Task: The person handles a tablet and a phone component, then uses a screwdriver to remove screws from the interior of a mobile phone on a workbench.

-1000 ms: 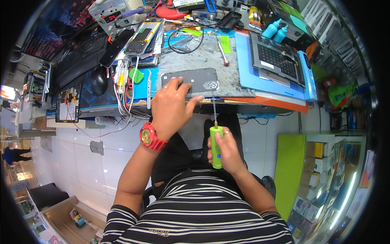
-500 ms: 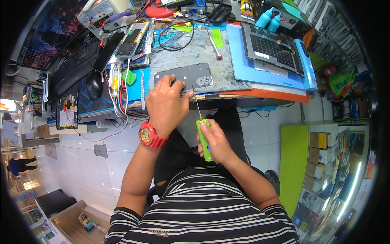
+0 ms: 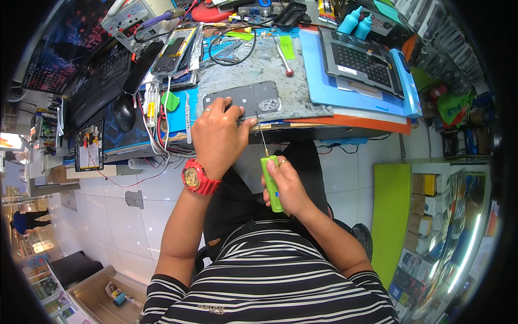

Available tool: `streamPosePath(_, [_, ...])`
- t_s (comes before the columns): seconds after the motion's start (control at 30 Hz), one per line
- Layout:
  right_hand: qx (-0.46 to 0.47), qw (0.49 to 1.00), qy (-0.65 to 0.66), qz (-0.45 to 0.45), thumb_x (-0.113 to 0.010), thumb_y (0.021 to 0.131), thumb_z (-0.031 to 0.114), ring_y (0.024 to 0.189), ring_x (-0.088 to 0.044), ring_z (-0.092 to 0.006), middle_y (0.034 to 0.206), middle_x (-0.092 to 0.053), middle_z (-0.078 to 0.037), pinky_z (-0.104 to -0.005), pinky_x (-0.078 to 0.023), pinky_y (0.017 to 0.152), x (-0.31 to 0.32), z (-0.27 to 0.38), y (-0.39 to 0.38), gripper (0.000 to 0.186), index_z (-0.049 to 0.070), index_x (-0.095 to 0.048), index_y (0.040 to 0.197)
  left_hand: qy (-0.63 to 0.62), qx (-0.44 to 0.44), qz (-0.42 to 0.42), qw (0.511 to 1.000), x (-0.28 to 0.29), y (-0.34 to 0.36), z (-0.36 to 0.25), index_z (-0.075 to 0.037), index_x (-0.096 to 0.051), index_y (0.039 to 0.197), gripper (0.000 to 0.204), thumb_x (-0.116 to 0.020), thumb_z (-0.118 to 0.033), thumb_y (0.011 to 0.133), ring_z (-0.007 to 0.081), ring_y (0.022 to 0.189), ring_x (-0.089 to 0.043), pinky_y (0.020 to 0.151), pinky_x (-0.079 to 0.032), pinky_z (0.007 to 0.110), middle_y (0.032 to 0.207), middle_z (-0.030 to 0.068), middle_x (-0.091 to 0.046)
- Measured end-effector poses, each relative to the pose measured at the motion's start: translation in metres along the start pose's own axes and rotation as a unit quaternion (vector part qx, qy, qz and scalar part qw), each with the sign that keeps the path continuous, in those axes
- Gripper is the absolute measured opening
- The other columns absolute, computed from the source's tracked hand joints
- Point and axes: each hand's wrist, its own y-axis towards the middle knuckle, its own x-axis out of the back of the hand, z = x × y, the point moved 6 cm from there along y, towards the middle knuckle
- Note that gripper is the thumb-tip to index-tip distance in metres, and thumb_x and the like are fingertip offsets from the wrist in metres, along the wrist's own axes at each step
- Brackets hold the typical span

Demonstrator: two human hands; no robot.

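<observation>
A dark grey phone back (image 3: 255, 92) with a camera cluster lies on the stained grey mat (image 3: 293, 93). My left hand (image 3: 219, 139), wearing a red watch (image 3: 199, 177), rests its curled fingers on the phone's left and lower part, gripping it against the mat. My right hand (image 3: 287, 186) is closed round a green tool handle (image 3: 275, 202) below the desk edge. The tool's thin metal shaft reaches up to the phone's lower edge, right of my left thumb; its exact contact is too small to tell.
Cables and stacked phones (image 3: 174, 51) crowd the left, beside a black mouse (image 3: 125, 114). A red-tipped screwdriver (image 3: 282, 56) lies behind the phone. A laptop-like panel (image 3: 356, 62) on a blue board, and two cyan bottles (image 3: 350, 20), are at the right. A person (image 3: 29, 221) stands far left.
My right hand and the tool have moved up and left, the shaft's tip shifting from near the camera cluster toward my left thumb. My left hand stays on the phone; the view has shifted slightly.
</observation>
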Motion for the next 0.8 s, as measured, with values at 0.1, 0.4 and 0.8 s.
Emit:
streamPosePath(0.1, [-0.001,1.000,-0.001,-0.003,-0.047,0.114,0.044,0.058,-0.061,-0.0145,0.090,-0.059,-0.009,-0.0306,-0.054,0.051,0.0009,-0.0006,0.0001,0.040,0.005,-0.046,0.121,0.001,0.007,0.006,1.000,-0.0010,0.0002,0.0010,-0.006,-0.082,0.097,0.030,-0.087,-0.032,0.082,0.0332,0.099,-0.075,0.080,-0.059,0.043,0.116,0.0131,-0.076])
streamPosePath(0.4, [-0.005,1.000,-0.008,0.012,-0.047,0.114,0.043,0.058,-0.061,-0.0139,0.090,-0.059,-0.008,-0.0305,-0.054,0.051,-0.0054,0.0065,0.0024,0.037,0.006,-0.046,0.117,0.008,-0.026,-0.013,1.000,-0.0003,-0.0008,0.0004,-0.006,-0.083,0.100,0.028,-0.086,-0.029,0.084,0.0336,0.100,-0.075,0.082,-0.060,0.043,0.116,0.0148,-0.076])
streamPosePath(0.8, [0.004,1.000,-0.002,-0.005,-0.048,0.114,0.043,0.057,-0.061,-0.0142,0.089,-0.059,-0.008,-0.0304,-0.054,0.050,0.0023,-0.0006,0.0057,0.038,0.005,-0.047,0.119,0.005,-0.011,-0.006,1.000,-0.0014,0.0005,0.0001,-0.006,-0.083,0.098,0.028,-0.086,-0.031,0.085,0.0339,0.095,-0.076,0.076,-0.060,0.043,0.115,0.0152,-0.076])
